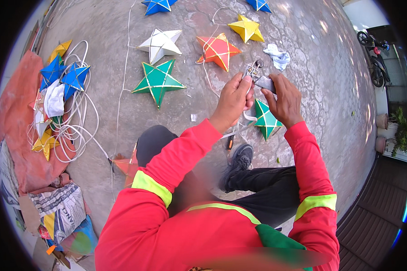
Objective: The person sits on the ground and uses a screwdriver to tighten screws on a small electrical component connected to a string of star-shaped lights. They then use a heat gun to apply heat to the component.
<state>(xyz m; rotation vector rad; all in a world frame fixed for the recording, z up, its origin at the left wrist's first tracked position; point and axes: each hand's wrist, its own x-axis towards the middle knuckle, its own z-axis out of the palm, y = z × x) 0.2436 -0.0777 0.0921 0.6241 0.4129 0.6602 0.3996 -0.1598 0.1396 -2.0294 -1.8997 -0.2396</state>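
Up in front of me, my left hand [233, 101] is closed on a small opened electrical fitting [252, 71] with metal parts showing. A white cord [248, 118] hangs just below that hand. My right hand [286, 98] grips a flat grey piece [265, 83] between thumb and fingers, close beside the fitting; its exact kind is unclear. Under my hands, a green star lantern [267, 118] with gold edging lies on the ground. Slightly beyond the fitting is a small dark round thing [259, 63], too small to name.
Orange [218, 50], yellow [247, 29], white [159, 45] and green [157, 82] star lanterns lie ahead on the concrete, beside a white cloth [277, 57]. At left, coiled white cord [81, 122] and more stars rest on a reddish sheet [20, 122]. An orange-black tool [230, 142] lies near my shoe.
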